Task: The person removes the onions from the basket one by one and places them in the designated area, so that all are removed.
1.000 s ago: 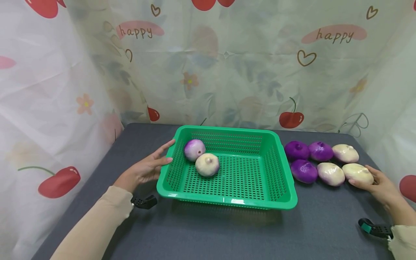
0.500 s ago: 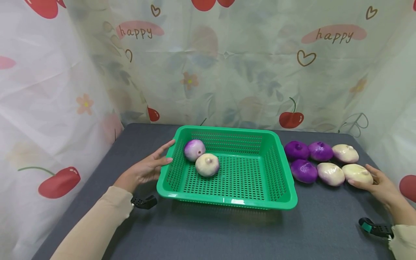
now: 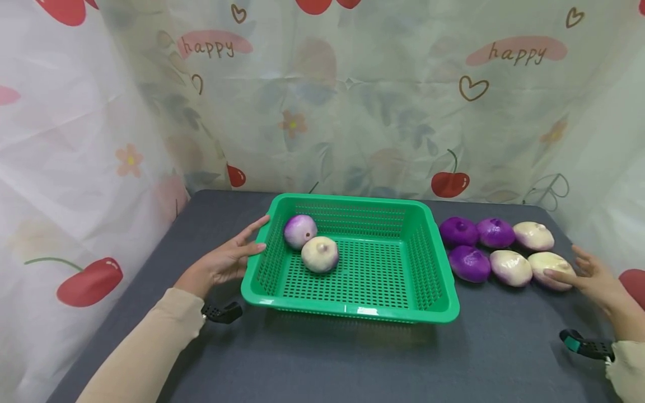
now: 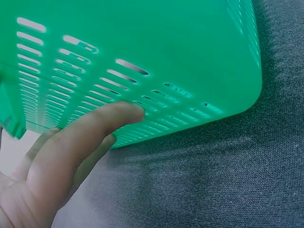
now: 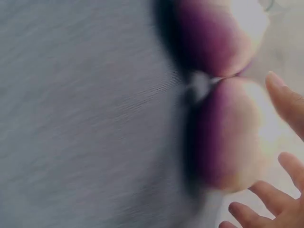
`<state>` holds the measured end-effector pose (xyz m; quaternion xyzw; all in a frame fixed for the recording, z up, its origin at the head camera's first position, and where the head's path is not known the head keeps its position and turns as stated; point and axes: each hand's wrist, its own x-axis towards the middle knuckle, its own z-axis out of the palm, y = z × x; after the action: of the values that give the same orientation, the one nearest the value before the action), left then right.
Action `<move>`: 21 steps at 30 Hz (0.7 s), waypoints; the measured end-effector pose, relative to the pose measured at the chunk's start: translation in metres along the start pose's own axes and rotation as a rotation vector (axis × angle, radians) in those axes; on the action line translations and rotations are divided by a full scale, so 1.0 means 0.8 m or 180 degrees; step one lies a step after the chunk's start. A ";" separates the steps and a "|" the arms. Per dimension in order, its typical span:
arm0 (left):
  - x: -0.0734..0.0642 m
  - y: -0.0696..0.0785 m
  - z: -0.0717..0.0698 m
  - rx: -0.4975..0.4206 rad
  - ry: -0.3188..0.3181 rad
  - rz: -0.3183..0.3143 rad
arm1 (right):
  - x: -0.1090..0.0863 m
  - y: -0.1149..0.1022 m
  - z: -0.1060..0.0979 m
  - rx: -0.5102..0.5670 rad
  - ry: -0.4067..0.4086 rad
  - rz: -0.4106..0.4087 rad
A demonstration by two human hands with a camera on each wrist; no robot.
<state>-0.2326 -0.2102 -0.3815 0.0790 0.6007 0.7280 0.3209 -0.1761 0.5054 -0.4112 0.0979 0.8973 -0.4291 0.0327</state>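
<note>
A green slotted plastic basket [image 3: 347, 310] stands mid-table, with two purple-and-white turnips [image 3: 321, 254] inside near its left wall. My left hand [image 3: 227, 260] is at the basket's left side, thumb and index fingertips at the rim; the left wrist view shows its other fingers [image 4: 114, 116] along the slotted wall. To the right of the basket, several turnips lie in two close rows, some showing purple, others mostly white. My right hand [image 3: 597, 282] is by the front-right white turnip [image 3: 551, 270], thumb overlapping it in the head view. In the right wrist view, its fingers spread beside that turnip [image 5: 232, 137].
The dark grey table [image 3: 322, 364] is backed by a patterned curtain [image 3: 353, 112], which hangs on both sides too. A dark purple turnip [image 3: 468, 264] lies right against the basket's right side. Black straps with camera mounts [image 3: 587, 344] sit at both wrists.
My right hand has risen slightly off the front-right turnip, its fingers spreading wider. The left hand, basket and turnips keep their places; the head view shifts a little.
</note>
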 end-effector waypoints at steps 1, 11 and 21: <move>0.000 0.000 0.000 -0.0009 0.0005 0.0000 | 0.002 -0.006 -0.003 -0.0019 0.0067 -0.0013; -0.002 0.001 -0.001 -0.0021 0.0002 -0.0022 | -0.009 -0.179 -0.004 0.0443 0.0271 -0.0595; 0.000 0.001 0.001 -0.0048 -0.0056 -0.0012 | -0.014 -0.336 0.073 0.1367 -0.0143 -0.1389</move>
<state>-0.2328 -0.2099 -0.3803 0.0818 0.5926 0.7311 0.3280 -0.2212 0.2934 -0.2410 -0.1020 0.7850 -0.6079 -0.0618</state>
